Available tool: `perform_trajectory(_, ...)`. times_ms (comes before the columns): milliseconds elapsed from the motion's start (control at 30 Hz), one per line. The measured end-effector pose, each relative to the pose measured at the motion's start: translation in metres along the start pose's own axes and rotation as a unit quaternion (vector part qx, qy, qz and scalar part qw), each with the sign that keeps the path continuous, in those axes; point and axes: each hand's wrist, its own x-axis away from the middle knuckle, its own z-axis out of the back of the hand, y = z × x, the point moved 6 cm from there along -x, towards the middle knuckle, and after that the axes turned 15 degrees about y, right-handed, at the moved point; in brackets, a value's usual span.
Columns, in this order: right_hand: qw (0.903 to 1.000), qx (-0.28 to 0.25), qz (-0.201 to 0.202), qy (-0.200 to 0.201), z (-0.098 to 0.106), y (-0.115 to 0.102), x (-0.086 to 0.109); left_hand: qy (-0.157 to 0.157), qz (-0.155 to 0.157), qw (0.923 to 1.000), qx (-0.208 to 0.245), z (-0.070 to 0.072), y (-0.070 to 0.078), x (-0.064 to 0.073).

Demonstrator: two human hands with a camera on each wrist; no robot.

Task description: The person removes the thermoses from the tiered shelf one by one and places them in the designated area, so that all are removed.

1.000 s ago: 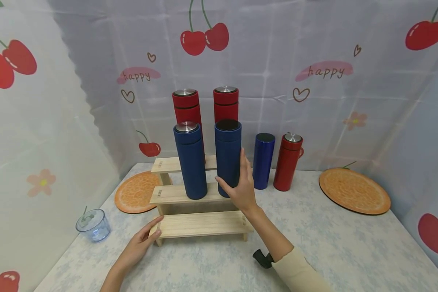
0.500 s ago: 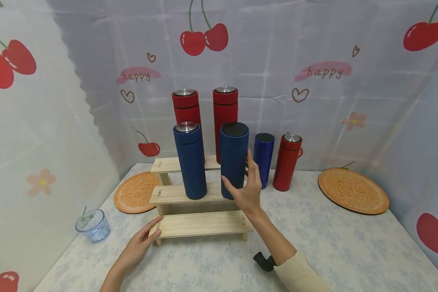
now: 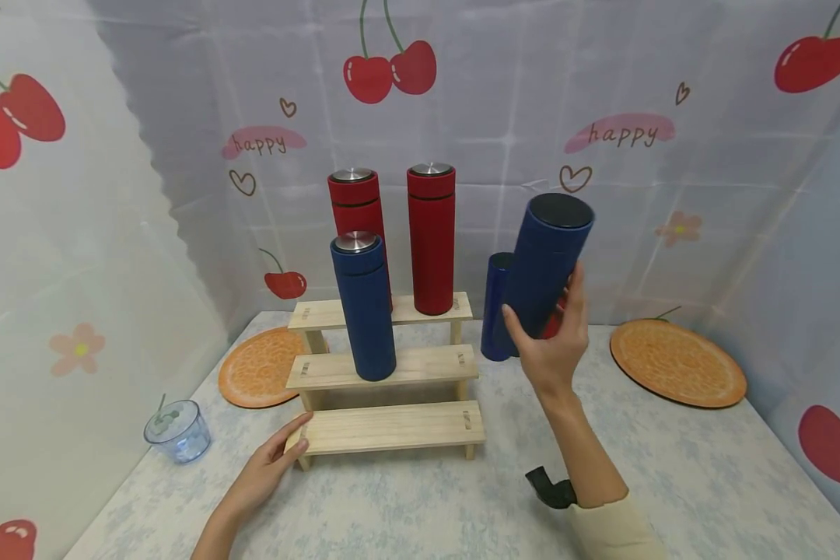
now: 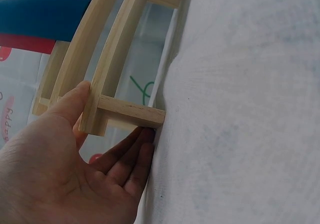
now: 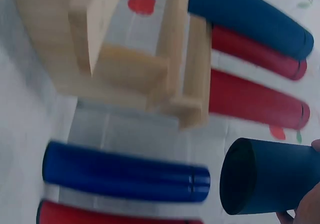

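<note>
Matte blue cylindrical flask with black lid (image 3: 547, 260): tilted, held aloft right of the rack; right hand (image 3: 556, 354) curled around its lower part. Pale wooden three-step rack (image 3: 385, 428): lowest step's left end pinched between thumb and fingers of the left hand (image 3: 267, 470). Matte blue flask with silver lid (image 3: 365, 319): upright, middle step. Two red cylindrical flasks with silver lids (image 3: 432, 253): upright, top step.

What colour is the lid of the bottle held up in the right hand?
The lid is black, on a blue bottle; the head view shows it best.
</note>
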Motion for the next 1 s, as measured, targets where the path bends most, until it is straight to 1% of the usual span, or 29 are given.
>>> perform_trajectory(100,0.9992,0.025,0.001,0.032,0.017,0.014,-0.02,0.002,0.001,1.0,-0.001,0.0,0.0,-0.001)
perform_trajectory(233,0.9952,0.073,-0.004,0.064,0.037,0.039,-0.043,0.006,0.005,1.0,-0.003,0.001,-0.001,-0.001)
perform_trajectory(333,0.9914,0.107,-0.011,0.074,0.048,0.059,-0.053,0.005,0.003,1.0,-0.003,0.001,-0.001,-0.001)
perform_trajectory(433,0.9891,0.123,-0.017,0.079,0.055,0.076,-0.057,0.002,-0.002,1.0,-0.004,0.0,-0.001,-0.001)
perform_trajectory(533,0.9874,0.136,-0.02,0.079,0.058,0.091,-0.056,0.004,-0.003,1.0,-0.005,0.001,-0.001,0.0)
perform_trajectory(633,0.9863,0.143,-0.032,0.075,0.059,0.11,-0.051,0.004,-0.004,0.9999,-0.009,0.001,-0.002,-0.001)
perform_trajectory(833,0.9868,0.139,-0.073,0.038,0.058,0.159,-0.027,0.004,-0.015,0.9998,-0.012,0.002,-0.003,-0.001)
perform_trajectory(1000,0.9858,0.147,-0.081,0.01,0.059,0.188,-0.011,0.004,-0.013,0.9999,-0.005,0.001,-0.004,-0.002)
